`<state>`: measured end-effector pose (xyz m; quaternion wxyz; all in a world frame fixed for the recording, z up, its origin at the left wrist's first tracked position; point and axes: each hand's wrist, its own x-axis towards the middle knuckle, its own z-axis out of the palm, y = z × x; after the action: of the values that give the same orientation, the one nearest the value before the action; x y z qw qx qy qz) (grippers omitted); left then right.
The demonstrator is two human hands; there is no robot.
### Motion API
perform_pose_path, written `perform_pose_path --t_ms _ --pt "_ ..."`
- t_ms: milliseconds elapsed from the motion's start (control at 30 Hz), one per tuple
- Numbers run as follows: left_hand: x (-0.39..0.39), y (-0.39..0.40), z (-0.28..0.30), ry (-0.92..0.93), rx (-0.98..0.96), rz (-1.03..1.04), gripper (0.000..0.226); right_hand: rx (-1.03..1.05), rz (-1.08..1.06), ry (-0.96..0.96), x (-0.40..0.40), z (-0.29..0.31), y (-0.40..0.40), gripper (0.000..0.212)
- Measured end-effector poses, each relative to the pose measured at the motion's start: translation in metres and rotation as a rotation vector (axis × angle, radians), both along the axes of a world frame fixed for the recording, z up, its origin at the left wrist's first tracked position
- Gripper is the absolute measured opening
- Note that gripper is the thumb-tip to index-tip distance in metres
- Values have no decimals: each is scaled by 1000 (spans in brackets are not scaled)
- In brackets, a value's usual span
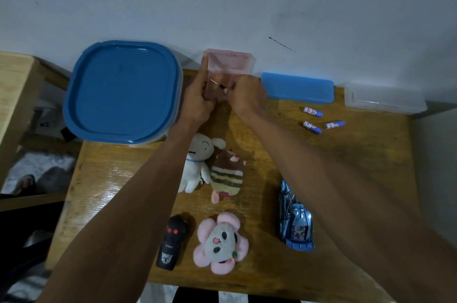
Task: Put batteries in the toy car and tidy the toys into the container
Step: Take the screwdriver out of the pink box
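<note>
At the back of the wooden table (118, 179) my left hand (197, 100) grips the left side of a small pink clear box (228, 62) whose lid stands up. My right hand (247, 97) is curled at the box's opening, pinching something small that I cannot make out. Three blue-and-white batteries (314, 112) (312, 127) (334, 125) lie loose at the right. The blue toy car (295, 221) lies near the front right, partly under my right forearm. A black remote control (170, 241) lies at the front.
A big container with a blue lid (121, 92) stands at the back left. A blue lid (296, 87) and a clear tub (383, 100) sit at the back right. A white plush (197, 164), a striped plush (227, 174) and a pink flower plush (221, 241) lie mid-table.
</note>
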<state>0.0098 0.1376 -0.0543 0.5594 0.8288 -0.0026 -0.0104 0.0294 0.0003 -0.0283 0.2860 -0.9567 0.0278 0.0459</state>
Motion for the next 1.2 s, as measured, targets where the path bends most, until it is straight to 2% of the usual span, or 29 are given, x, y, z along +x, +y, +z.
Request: perform_pose_path --t_ms 67,233,333,500,800,1033,1200 --pt "0 0 0 0 27 0 101 77 -37 -35 0 1 -3 10" --pt "0 2 -4 -3 35 -3 103 248 -59 -321 -4 10 -18 13" --pt "1 2 -2 -1 29 3 103 282 -61 -437 -4 12 -26 17" --pt "1 1 -3 -6 13 16 103 215 -42 -358 1 6 -33 33" --pt "0 1 -5 -48 38 43 93 225 38 -346 -20 -3 -36 26" --pt "-2 -2 -2 -22 57 96 78 288 -1 -324 -44 -9 -32 41" --pt "-2 -2 -2 34 100 119 73 269 -38 -307 -40 -7 -33 38"
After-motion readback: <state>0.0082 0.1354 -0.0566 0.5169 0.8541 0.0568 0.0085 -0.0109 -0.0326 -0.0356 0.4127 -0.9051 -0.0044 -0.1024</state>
